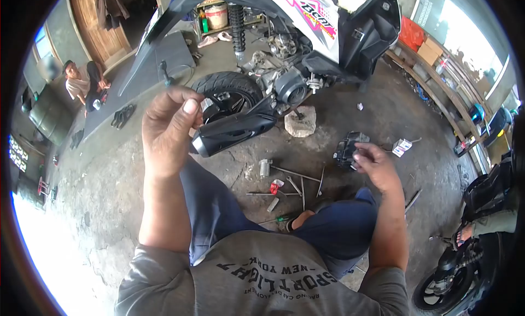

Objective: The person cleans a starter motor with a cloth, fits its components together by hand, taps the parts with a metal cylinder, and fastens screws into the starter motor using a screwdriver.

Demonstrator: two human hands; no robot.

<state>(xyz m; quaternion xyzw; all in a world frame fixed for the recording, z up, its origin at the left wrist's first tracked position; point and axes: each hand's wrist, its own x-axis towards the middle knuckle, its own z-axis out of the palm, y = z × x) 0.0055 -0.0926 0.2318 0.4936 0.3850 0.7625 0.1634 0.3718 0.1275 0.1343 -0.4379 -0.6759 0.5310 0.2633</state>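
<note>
My left hand (170,131) is raised before the motorcycle (290,75), thumb and index finger pinched together. Whatever lies in that pinch is too small or hidden to make out. Just above the knuckles shows a small dark part on a stalk (164,74); I cannot tell whether it touches the hand. My right hand (377,165) is lower, fingers curled and thumb close to them. Its fingertips overlap the right edge of a black mechanical part (345,148); whether they grip it is unclear. Behind my left hand are the rear wheel (232,86) and exhaust muffler (235,133).
Wrenches and a T-handle tool (298,174) lie on the concrete floor near a metal cylinder (265,167) and a red item (276,186). A stone block (300,122) sits under the engine. A small white box (402,147) lies rightward. A person (85,83) sits at left; another motorcycle (465,261) stands right.
</note>
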